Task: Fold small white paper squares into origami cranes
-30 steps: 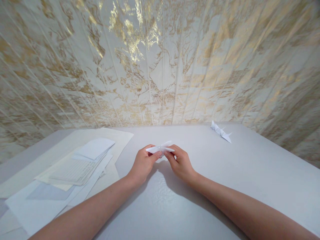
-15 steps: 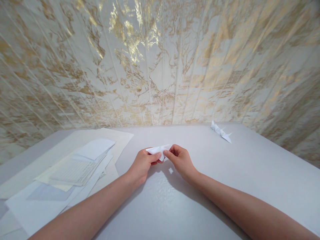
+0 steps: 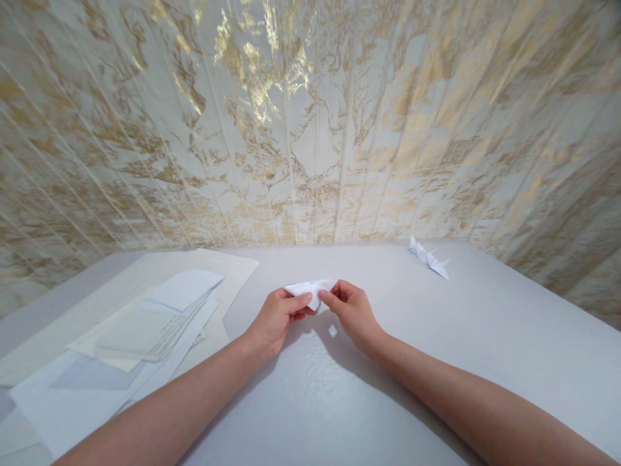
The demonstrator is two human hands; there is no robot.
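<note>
A small folded piece of white paper (image 3: 309,288) is held up over the table between both hands. My left hand (image 3: 280,314) grips its left side, thumb on the near face and fingers behind and under it. At its right side, my right hand (image 3: 350,307) pinches the paper between thumb and curled fingers. The two thumbs lie close together on the near face. The far side of the paper is hidden from me.
On the left lies a spread of loose sheets and lined paper (image 3: 145,330) over a large cream sheet (image 3: 237,268). Folded white paper figures (image 3: 429,257) stand at the back right of the white table (image 3: 436,323). A gold-patterned curtain (image 3: 310,129) hangs behind the table.
My right hand and its thumb have shifted very slightly right on the paper. Both hands keep their hold, and everything else looks the same.
</note>
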